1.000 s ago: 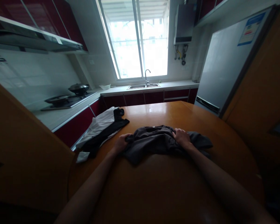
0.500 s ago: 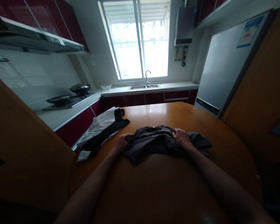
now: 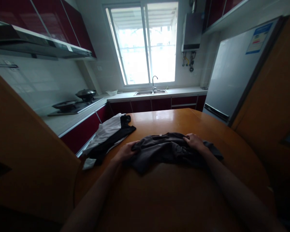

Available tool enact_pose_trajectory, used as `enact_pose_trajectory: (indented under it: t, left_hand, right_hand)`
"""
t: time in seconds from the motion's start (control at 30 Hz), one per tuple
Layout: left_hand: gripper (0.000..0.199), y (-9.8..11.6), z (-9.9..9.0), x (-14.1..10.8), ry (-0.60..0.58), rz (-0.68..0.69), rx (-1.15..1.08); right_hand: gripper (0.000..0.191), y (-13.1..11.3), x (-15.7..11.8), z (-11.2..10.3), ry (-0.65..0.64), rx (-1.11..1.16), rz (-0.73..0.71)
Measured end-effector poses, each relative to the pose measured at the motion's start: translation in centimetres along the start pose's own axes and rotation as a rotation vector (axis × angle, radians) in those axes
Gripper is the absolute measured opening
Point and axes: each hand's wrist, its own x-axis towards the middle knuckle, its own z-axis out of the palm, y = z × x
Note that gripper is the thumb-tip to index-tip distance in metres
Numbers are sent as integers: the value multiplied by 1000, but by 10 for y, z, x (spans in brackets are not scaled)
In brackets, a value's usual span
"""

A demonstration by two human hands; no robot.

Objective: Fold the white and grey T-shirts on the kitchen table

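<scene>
head view: dark shirt bunched on the desk
left hand: nearly closed, gripping its left end
right hand: curled, pinching its far edge
feel: probably light, limp; grip both shoulders

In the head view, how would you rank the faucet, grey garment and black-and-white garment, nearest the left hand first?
1. Grey garment, in the left hand's grip.
2. Black-and-white garment, on the left.
3. Faucet, at the sink.
</scene>
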Motion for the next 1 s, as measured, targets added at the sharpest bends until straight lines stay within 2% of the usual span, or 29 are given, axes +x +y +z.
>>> enact_pose_trajectory:
  t: [0.1,0.23,0.3,0.4,0.47,0.53,0.57,0.6,0.67,0.73,0.8,0.83,0.9,0.93,1.0]
  left_hand:
    - [57,20,4,-7,-123,-6,-19]
    - [76,47,3,-14,-285,10,-39]
    - [84,56,6,-14,-202,-5,-29]
    - [96,61,26,-10,-23,-3,80]
    - [97,62,44,-7,-44,39,167]
    - [85,63,54,-3,-81,92,196]
    - [75,63,53,0,-66,117,192]
    - [65,63,47,4,-25,138,180]
    - [51,62,19,16,140,152,161]
    - [46,59,-25,31,409,98,163]
    - [51,51,-73,47,679,10,143]
    - [55,46,-95,53,773,-48,140]
    - [61,33,-128,59,836,-124,150]
    - [64,26,-139,58,850,-188,161]
    - [72,12,-147,51,812,-350,177]
  right_hand:
    - [31,-10,-6,5,-91,19,-77]
    - [33,-34,-18,16,-150,94,-252]
    - [35,-53,-30,24,-167,152,-331]
    - [36,-85,-53,35,-247,265,-463]
    - [36,-103,-66,38,-280,321,-573]
    - [35,-112,-73,36,-270,332,-660]
    - [35,-114,-75,34,-232,325,-670]
    - [36,-113,-74,30,-170,317,-656]
    - [39,-108,-70,22,26,317,-564]
    - [40,-98,-61,17,250,338,-446]
    - [40,-86,-50,17,403,351,-353]
    - [39,-79,-45,20,442,346,-316]
    - [38,-67,-36,32,444,310,-255]
    - [38,-61,-32,40,412,280,-227]
    - [40,-51,-28,56,310,210,-162]
